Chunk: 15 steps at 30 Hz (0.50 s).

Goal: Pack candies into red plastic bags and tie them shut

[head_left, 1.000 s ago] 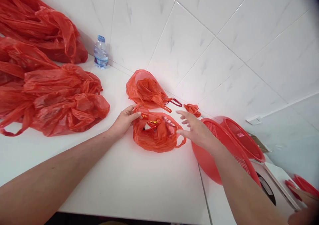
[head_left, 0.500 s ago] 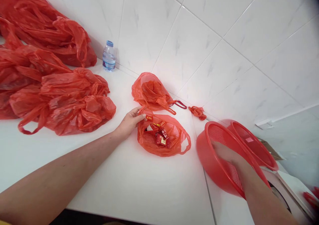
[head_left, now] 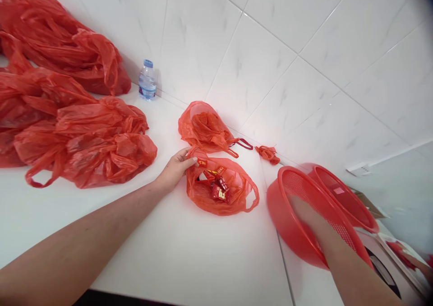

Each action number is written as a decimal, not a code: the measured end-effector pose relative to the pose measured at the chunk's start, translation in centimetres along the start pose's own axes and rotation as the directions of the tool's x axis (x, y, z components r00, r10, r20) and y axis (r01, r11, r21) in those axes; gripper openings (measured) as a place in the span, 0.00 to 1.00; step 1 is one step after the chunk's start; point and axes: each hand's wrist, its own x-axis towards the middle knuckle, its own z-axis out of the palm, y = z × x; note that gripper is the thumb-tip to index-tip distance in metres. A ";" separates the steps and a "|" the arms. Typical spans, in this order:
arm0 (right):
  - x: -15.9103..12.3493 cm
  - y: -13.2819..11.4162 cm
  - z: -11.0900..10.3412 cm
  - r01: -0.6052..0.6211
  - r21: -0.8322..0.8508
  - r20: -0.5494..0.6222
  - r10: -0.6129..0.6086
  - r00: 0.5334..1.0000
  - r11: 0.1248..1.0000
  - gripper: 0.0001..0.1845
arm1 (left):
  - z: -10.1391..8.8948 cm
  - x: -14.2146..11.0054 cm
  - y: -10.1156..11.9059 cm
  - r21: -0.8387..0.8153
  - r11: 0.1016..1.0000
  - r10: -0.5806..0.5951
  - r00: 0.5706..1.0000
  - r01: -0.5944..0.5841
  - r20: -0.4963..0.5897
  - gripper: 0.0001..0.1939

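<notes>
right hand [head_left: 301,209] moved into basket [head_left: 287,234], can't tell grip; open bag [head_left: 211,205] right of left hand [head_left: 176,169], which pinches rim.

Left of baskets [head_left: 286,222], a bag [head_left: 219,208] holds packets [head_left: 220,192]

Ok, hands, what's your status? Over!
Left hand pinching open red bag. Right hand inside nearer red basket, fingers hidden behind its wall. Red packets inside bag.
</notes>
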 end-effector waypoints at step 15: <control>-8.4 -6.1 3.1 0.443 0.022 0.224 -0.436 0.872 0.896 0.14 | 0.3 -0.2 0.4 -0.040 0.999 0.003 1.000 -0.003 0.012 0.17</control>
